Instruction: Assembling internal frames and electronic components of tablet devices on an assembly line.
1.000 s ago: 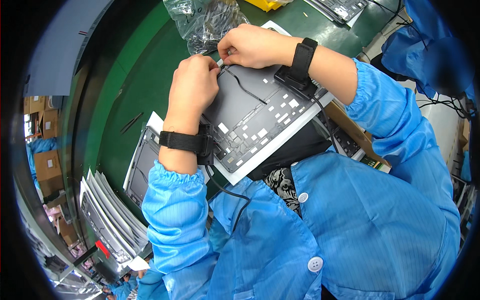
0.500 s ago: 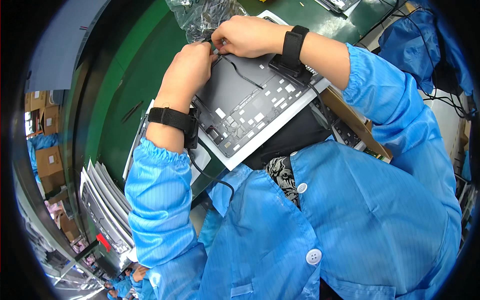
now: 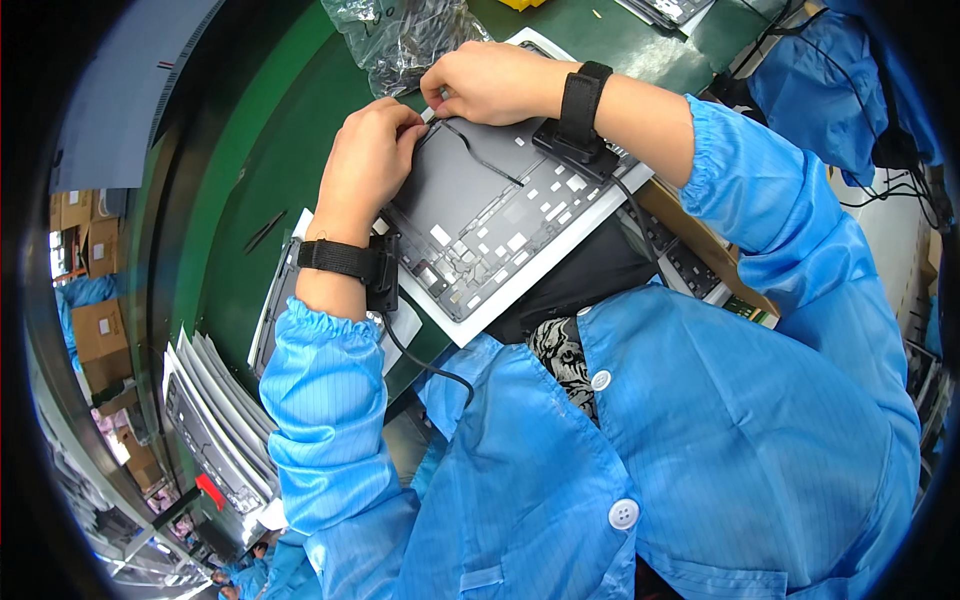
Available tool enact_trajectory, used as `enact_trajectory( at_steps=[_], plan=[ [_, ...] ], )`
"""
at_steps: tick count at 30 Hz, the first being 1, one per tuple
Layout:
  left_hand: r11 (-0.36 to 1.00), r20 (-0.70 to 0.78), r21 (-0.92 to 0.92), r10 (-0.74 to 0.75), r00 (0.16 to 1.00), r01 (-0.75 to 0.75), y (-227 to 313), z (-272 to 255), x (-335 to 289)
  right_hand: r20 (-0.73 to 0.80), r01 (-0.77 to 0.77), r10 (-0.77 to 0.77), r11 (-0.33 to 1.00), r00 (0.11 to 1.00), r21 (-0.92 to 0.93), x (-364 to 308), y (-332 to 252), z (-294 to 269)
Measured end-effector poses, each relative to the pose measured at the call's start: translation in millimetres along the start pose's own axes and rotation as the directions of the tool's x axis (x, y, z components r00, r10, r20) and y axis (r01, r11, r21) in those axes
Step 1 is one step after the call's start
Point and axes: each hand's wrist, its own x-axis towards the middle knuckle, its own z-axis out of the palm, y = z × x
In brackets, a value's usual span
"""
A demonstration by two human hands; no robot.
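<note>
A dark grey flat panel [image 3: 490, 225] with several small white patches lies on a white sheet on the green bench. A thin black cable [image 3: 480, 158] runs across its upper part. My left hand [image 3: 365, 165] pinches the cable's end at the panel's top left corner. My right hand [image 3: 490, 80] presses fingers down on the same cable end, right beside the left fingertips. Both wrists wear black straps, and both arms are in blue sleeves.
A clear plastic bag of small dark parts [image 3: 400, 40] lies just beyond the hands. A stack of grey panels [image 3: 215, 420] stands at the lower left. Another grey panel [image 3: 275, 310] lies under my left forearm. A person in blue [image 3: 850, 90] is at the upper right.
Both hands stay together at the panel's top corner on the cable. The view has shifted slightly, and the fingers have worked closer along the cable end.
</note>
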Motion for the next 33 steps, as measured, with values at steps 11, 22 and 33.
enact_trajectory(
  at_steps=[11,22,33],
  plan=[
    [0.989,-0.003,0.141,0.036,0.999,-0.035,5,9,5,-0.02,-0.014,0.014,1.0,1.0,0.007,-2,-3,1],
    [0.978,0.015,0.173,-0.121,0.993,0.116,11,10,10,-0.075,0.007,-0.011,0.999,0.997,-0.054,-3,-5,8],
    [0.965,0.108,-0.101,-0.233,0.966,0.244,-3,3,14,0.013,-0.005,0.004,1.0,1.0,0.014,2,2,1]
  ],
)
